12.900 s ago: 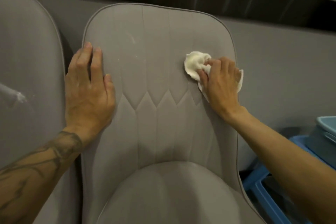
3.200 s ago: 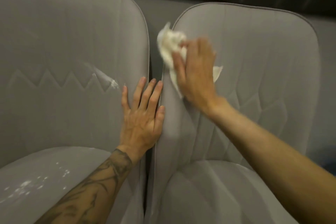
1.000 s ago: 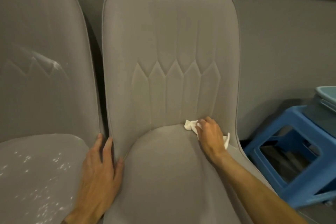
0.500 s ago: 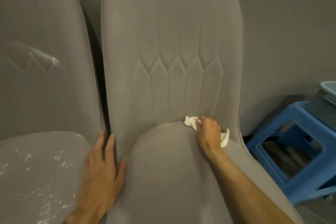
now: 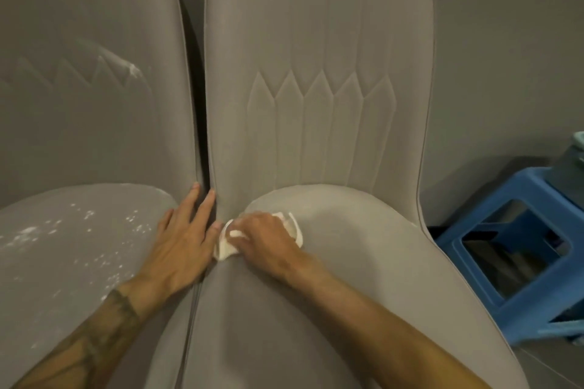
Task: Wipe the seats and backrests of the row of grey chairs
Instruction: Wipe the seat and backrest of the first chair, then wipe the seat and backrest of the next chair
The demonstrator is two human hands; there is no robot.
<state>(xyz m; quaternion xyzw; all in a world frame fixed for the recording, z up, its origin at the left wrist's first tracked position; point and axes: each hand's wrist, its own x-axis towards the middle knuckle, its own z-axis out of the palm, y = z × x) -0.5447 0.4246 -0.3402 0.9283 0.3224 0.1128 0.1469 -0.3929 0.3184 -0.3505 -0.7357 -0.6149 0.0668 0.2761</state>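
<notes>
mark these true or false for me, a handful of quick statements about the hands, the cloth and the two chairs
1. The right hand holds the white cloth on the seat of the right chair. True.
2. The left hand grips a spray bottle. False: it lies flat with straight fingers at the gap between the chairs and holds nothing.
3. The seat of the left chair shows no marks. False: white specks are scattered over it.
4. A blue stool stands to the right of the chairs. True.
</notes>
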